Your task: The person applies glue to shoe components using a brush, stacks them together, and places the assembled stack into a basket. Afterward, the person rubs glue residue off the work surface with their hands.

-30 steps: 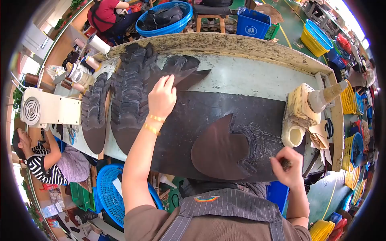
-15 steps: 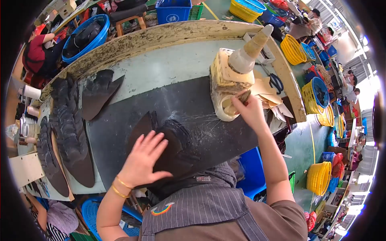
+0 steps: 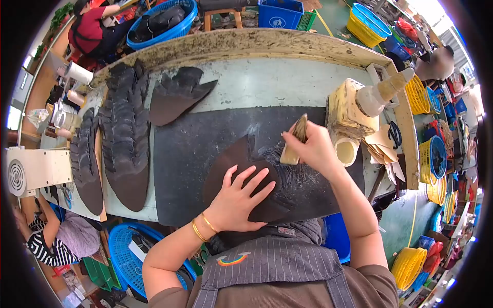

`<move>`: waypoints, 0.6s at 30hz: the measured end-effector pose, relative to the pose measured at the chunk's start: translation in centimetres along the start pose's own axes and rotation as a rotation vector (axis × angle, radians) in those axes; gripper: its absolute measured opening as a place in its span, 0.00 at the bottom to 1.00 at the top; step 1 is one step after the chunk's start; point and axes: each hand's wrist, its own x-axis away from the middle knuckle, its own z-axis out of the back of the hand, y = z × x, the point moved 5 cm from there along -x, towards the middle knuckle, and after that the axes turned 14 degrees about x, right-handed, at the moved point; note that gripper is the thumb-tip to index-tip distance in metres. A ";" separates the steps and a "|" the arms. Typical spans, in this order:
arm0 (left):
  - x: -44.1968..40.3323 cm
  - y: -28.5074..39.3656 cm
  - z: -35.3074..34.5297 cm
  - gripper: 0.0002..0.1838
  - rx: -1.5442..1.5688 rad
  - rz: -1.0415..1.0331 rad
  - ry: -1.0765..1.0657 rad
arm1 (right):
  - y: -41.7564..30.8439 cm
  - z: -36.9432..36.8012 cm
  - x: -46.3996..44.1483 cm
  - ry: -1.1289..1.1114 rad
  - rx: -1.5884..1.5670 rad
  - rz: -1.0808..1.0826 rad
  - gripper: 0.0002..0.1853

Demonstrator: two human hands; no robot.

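My left hand (image 3: 240, 199) lies with spread fingers on a dark brown cut piece (image 3: 226, 167), which rests on a black mat (image 3: 179, 154). In my right hand (image 3: 313, 146) is a brush (image 3: 291, 153), its pale, wet-looking bristles pointing down by the piece's notched right edge. Whitish strands mark the mat there. Just right of that hand stands a crusted container (image 3: 353, 110) with a round opening (image 3: 346, 151) at its front. Another dark piece (image 3: 174, 100) lies beyond the mat at the upper left.
Overlapping rows of dark pieces (image 3: 125, 138) lie on the left. A raised board (image 3: 246, 41) edges the table's far side. Scissors (image 3: 394, 134) and tan scraps (image 3: 381, 145) lie at the right. A blue basket (image 3: 123, 254) stands below left. Other people sit at the left.
My right hand has brought the brush from the container's opening to the piece's notched edge. My left hand stays spread on the piece. The camera view has shifted.
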 end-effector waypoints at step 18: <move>0.5 -0.2 -0.5 0.40 0.105 -0.038 0.086 | 0.5 -2.1 -1.7 -0.180 -0.004 0.140 0.13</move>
